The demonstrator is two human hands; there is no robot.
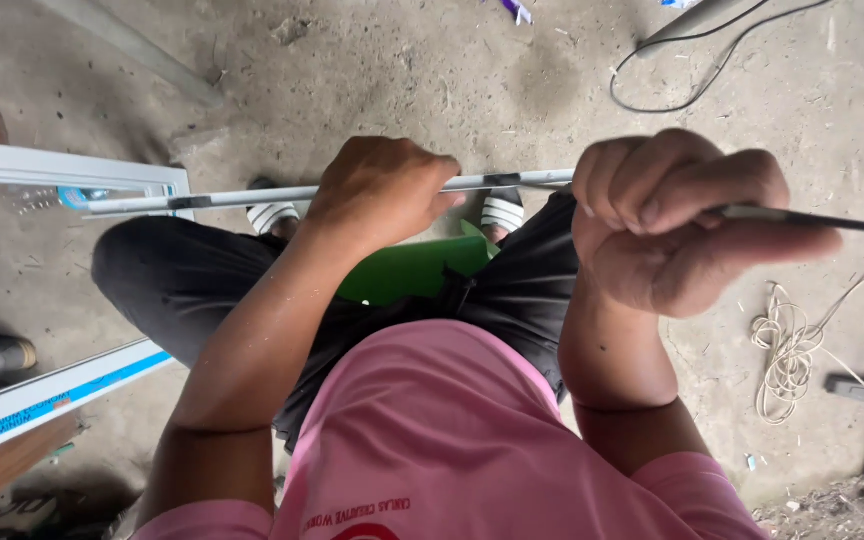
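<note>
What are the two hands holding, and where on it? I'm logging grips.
Left hand grips a thin white strip near its middle. Right hand grips a thin dark blade at one end.

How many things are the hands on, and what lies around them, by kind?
Hands: 2, left, right
White strip: 1
Dark blade: 1
Sandals: 2
Green seat: 1
White frame: 1
Rope coil: 1
Total: 9

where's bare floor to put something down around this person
Bare concrete floor lies ahead of the feet, between the grey bar at upper left and the black cable at upper right. It is crowded at left with white frame pieces, and at right with coiled cord. Both the left hand and right hand grip the thin strip.
</note>
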